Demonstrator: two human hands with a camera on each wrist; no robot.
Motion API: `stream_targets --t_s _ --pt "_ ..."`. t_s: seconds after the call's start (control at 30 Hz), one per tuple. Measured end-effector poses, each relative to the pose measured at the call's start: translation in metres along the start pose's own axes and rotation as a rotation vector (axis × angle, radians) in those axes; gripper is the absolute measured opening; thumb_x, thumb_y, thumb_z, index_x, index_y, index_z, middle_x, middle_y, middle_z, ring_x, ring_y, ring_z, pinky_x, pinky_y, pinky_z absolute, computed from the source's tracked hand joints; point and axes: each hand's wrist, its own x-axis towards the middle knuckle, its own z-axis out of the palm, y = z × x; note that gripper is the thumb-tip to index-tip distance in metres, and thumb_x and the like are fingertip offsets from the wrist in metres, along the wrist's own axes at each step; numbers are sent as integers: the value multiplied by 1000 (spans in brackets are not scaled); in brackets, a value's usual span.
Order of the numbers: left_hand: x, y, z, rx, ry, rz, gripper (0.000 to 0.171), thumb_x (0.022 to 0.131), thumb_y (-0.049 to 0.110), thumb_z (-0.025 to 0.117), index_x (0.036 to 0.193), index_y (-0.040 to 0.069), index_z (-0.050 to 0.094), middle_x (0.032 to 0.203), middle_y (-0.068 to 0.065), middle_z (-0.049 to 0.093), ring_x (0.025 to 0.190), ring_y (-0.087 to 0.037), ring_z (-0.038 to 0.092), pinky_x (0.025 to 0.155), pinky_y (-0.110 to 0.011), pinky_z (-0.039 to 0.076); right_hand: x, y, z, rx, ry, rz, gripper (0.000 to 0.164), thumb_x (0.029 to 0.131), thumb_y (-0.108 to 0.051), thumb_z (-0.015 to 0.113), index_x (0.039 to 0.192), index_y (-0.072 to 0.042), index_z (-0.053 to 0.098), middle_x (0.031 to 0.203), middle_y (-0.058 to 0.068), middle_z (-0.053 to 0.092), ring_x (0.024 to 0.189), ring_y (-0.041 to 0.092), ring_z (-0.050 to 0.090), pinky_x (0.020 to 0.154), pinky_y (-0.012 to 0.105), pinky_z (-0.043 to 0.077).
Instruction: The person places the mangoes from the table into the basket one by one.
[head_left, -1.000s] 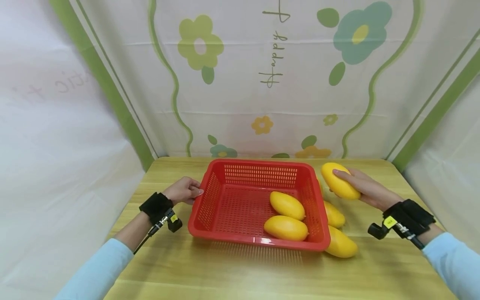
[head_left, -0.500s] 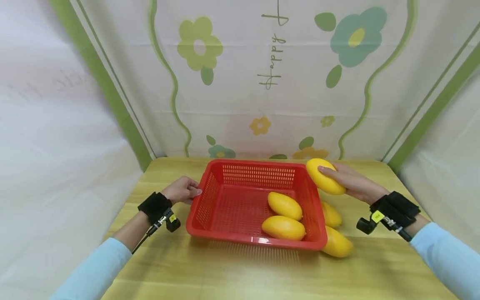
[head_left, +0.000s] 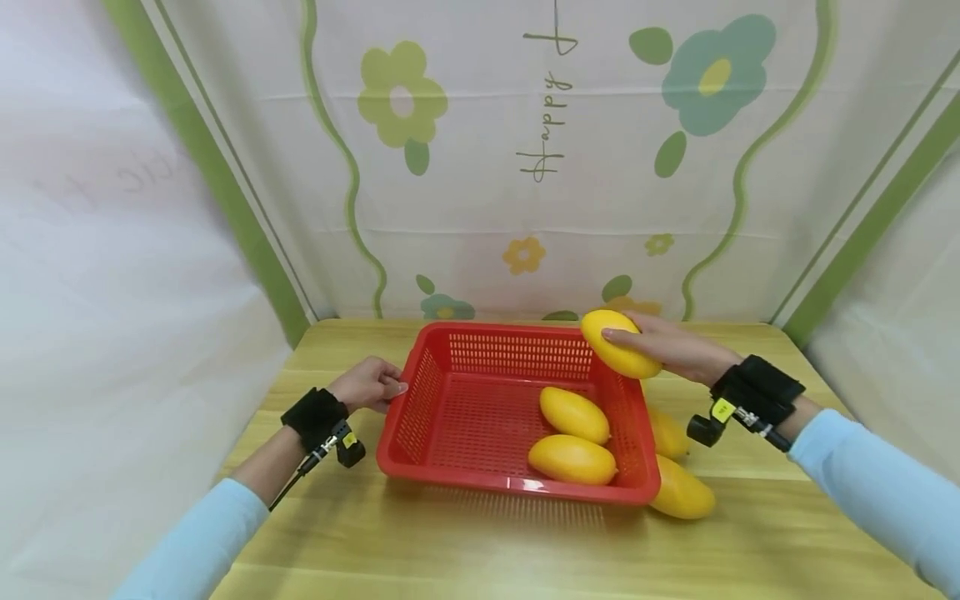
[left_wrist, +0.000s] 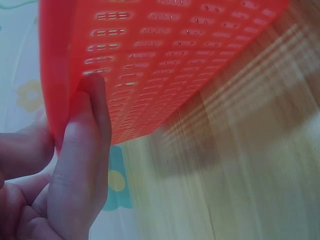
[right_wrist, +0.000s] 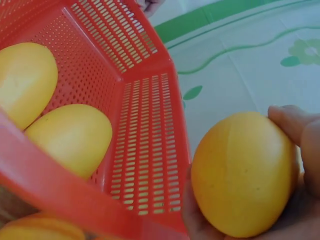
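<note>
The right hand grips a yellow mango near the far right corner of the red basket; whether fruit and rim touch, I can't tell. The left hand pinches the basket's left rim. I'd worry that the smooth skin could slip if the grip slackens early, letting it knock the two inside mangoes or drop outside (two loose mangoes already lie on the surface there). "Happy" runs sideways up the flowered backdrop; faint lettering on the left sheet defeats me.
</note>
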Motion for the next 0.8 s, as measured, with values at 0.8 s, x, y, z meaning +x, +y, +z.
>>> stream_targets --t_s 0.8 --pt "0 -1 0 -9 3 2 25 98 0 49 115 -16 57 94 -25 71 80 -25 71 73 -39 61 49 -10 32 -173 -40 82 79 91 -42 62 146 1 26 140 26 38 121 40 38 108 59 32"
